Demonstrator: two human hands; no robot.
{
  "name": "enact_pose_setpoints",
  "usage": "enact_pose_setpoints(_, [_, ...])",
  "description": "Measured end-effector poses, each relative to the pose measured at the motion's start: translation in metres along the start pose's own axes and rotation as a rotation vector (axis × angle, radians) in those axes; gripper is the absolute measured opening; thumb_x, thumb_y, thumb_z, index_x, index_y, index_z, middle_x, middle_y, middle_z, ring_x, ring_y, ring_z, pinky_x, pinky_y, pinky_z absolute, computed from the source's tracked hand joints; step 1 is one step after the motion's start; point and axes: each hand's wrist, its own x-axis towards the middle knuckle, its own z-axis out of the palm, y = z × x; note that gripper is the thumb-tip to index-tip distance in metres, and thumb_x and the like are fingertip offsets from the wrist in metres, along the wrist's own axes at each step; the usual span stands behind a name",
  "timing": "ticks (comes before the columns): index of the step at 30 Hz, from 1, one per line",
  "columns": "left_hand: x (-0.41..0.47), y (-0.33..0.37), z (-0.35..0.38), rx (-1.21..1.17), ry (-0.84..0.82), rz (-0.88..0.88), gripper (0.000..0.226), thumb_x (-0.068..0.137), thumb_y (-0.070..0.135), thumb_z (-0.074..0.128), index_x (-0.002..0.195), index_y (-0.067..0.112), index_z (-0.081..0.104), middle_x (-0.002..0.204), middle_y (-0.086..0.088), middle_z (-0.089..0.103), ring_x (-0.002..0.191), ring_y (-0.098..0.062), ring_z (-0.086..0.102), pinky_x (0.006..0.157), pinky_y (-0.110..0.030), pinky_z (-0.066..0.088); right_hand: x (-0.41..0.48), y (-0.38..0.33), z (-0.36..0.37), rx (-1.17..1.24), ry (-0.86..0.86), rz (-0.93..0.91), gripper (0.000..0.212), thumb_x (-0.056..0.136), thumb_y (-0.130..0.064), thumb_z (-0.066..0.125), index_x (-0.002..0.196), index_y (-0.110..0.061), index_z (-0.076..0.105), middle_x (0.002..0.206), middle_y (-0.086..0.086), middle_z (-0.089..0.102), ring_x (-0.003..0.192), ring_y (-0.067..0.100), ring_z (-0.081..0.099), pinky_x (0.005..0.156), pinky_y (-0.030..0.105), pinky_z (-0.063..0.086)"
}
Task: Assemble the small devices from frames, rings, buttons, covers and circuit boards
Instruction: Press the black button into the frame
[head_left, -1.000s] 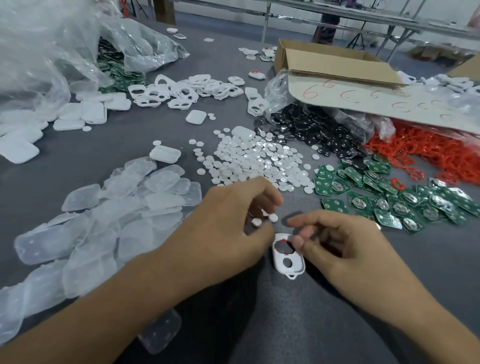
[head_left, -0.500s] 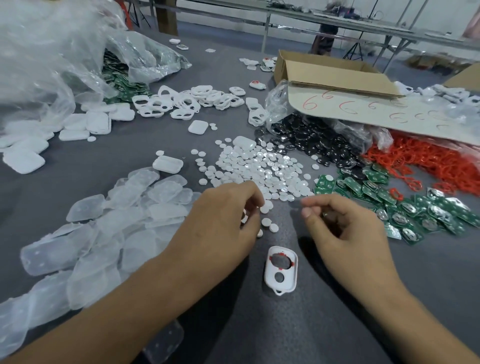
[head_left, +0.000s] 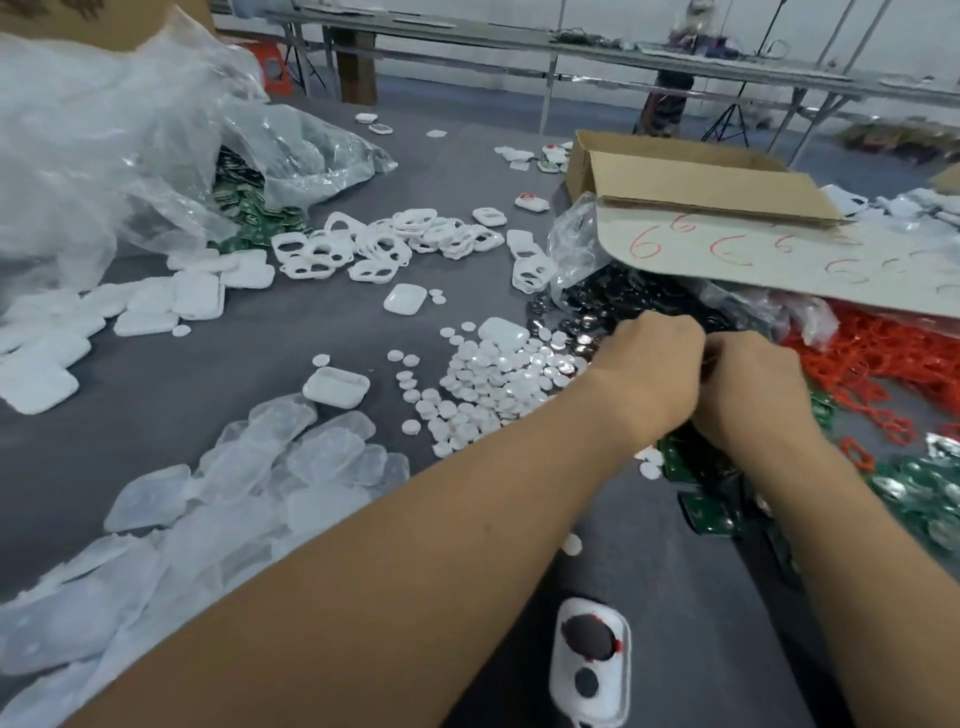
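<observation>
The left hand (head_left: 654, 374) and the right hand (head_left: 753, 389) were pressed side by side, far out on the right, at the edge of the heap of black buttons (head_left: 597, 306). Their fingers curled away from me, hidden behind the backs of the hands. I could not tell if either hand held a part or nothing at all.

The white frame (head_left: 592, 670) lay flat and alone at the near edge, between the two forearms and well apart from the hands. A bit of red showed at the rim of its big hole.

I think the step was fetching the next piece, most likely a button. The next move would call for picking just one from the heap, bringing it back near and fitting it into a hole the right way up.

Left of the hands lay the white buttons (head_left: 493, 379). Just past the right hand were the red rings (head_left: 883, 364), with the green circuit boards (head_left: 924, 493) nearer. Clear covers (head_left: 260, 467) were heaped near left, and more frames (head_left: 374, 244) lay farther off.

All of it sat on a grey table (head_left: 260, 332). A cardboard box (head_left: 701, 176) stood far right and a big plastic bag (head_left: 104, 156) far left. Long metal benches (head_left: 571, 47) ran across the back of the room.
</observation>
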Motion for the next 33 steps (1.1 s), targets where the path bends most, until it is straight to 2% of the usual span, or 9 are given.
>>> enact_pose_setpoints(4, [0.004, -0.007, 0.009, -0.017, 0.056, 0.036, 0.022, 0.094, 0.004, 0.056, 0.114, 0.007, 0.065, 0.109, -0.016, 0.068, 0.101, -0.034, 0.065, 0.070, -0.033, 0.040, 0.005, 0.003, 0.002, -0.020, -0.036, -0.027, 0.018, 0.086, -0.006, 0.062, 0.072, -0.014, 0.055, 0.082, 0.023, 0.069, 0.070, 0.035, 0.056, 0.065, 0.035, 0.040])
enact_pose_setpoints(7, [-0.001, -0.010, 0.007, -0.133, 0.119, 0.031, 0.021, 0.093, 0.005, 0.058, 0.112, 0.009, 0.066, 0.107, -0.014, 0.068, 0.098, -0.032, 0.065, 0.078, -0.038, 0.051, 0.004, 0.002, -0.005, 0.024, 0.011, -0.058, 0.015, 0.092, -0.009, 0.057, 0.079, -0.010, 0.061, 0.082, 0.022, 0.067, 0.070, 0.031, 0.051, 0.065, 0.034, 0.037])
enact_pose_setpoints(11, [-0.021, -0.015, -0.008, -0.358, 0.216, -0.021, 0.019, 0.093, 0.003, 0.065, 0.110, 0.011, 0.073, 0.105, -0.010, 0.070, 0.094, -0.025, 0.066, 0.086, -0.041, 0.055, -0.015, -0.004, -0.023, 0.177, 0.095, -0.092, 0.015, 0.097, -0.013, 0.057, 0.097, -0.016, 0.072, 0.080, 0.005, 0.065, 0.074, 0.025, 0.054, 0.068, 0.030, 0.035])
enact_pose_setpoints(14, [-0.052, -0.014, -0.019, -0.693, 0.183, -0.101, 0.017, 0.092, -0.002, 0.069, 0.108, 0.003, 0.072, 0.094, -0.011, 0.071, 0.079, -0.019, 0.070, 0.075, -0.026, 0.062, -0.043, -0.010, -0.032, 0.406, 0.062, -0.086, 0.016, 0.097, -0.012, 0.060, 0.090, -0.024, 0.068, 0.075, -0.003, 0.072, 0.068, 0.020, 0.065, 0.063, 0.029, 0.043])
enact_pose_setpoints(16, [-0.078, -0.014, -0.023, -0.949, 0.188, -0.154, 0.014, 0.091, -0.006, 0.069, 0.104, -0.002, 0.070, 0.087, -0.016, 0.072, 0.072, -0.024, 0.074, 0.075, -0.031, 0.064, -0.069, -0.013, -0.036, 0.608, 0.020, -0.098, 0.018, 0.096, -0.006, 0.062, 0.092, -0.022, 0.069, 0.073, -0.003, 0.074, 0.068, 0.017, 0.069, 0.062, 0.030, 0.054])
enact_pose_setpoints(19, [-0.123, -0.016, -0.027, -1.130, 0.233, -0.210, 0.011, 0.089, -0.001, 0.073, 0.099, 0.005, 0.071, 0.083, -0.019, 0.076, 0.070, -0.022, 0.074, 0.076, -0.037, 0.065, -0.111, -0.016, -0.041, 0.855, -0.037, -0.183, 0.028, 0.090, 0.001, 0.070, 0.098, -0.025, 0.074, 0.084, -0.005, 0.076, 0.075, 0.009, 0.072, 0.069, 0.014, 0.054])
enact_pose_setpoints(23, [-0.181, -0.024, -0.030, -1.333, 0.202, -0.216, 0.013, 0.089, 0.000, 0.075, 0.100, 0.007, 0.073, 0.083, -0.018, 0.076, 0.072, -0.016, 0.073, 0.069, -0.021, 0.058, -0.148, -0.020, -0.033, 0.820, 0.013, -0.299, 0.032, 0.084, -0.003, 0.077, 0.102, -0.030, 0.076, 0.092, -0.009, 0.076, 0.085, 0.010, 0.073, 0.078, 0.017, 0.055])
enact_pose_setpoints(30, [-0.203, -0.029, -0.034, -1.195, 0.279, -0.048, 0.023, 0.077, 0.011, 0.081, 0.099, 0.018, 0.079, 0.087, 0.000, 0.079, 0.084, -0.013, 0.077, 0.077, -0.018, 0.056, -0.161, -0.024, -0.022, 0.885, -0.003, -0.394, 0.025, 0.089, -0.011, 0.074, 0.109, -0.027, 0.074, 0.099, -0.009, 0.074, 0.093, 0.014, 0.072, 0.082, 0.022, 0.055])
enact_pose_setpoints(33, [-0.203, -0.028, -0.030, -1.095, 0.347, -0.010, 0.028, 0.070, 0.014, 0.087, 0.097, 0.023, 0.082, 0.093, 0.001, 0.076, 0.090, -0.017, 0.075, 0.081, -0.024, 0.058, -0.165, -0.027, -0.023, 1.133, -0.136, -0.321, 0.022, 0.084, -0.010, 0.074, 0.100, -0.024, 0.076, 0.096, -0.004, 0.076, 0.089, 0.013, 0.073, 0.079, 0.022, 0.056])
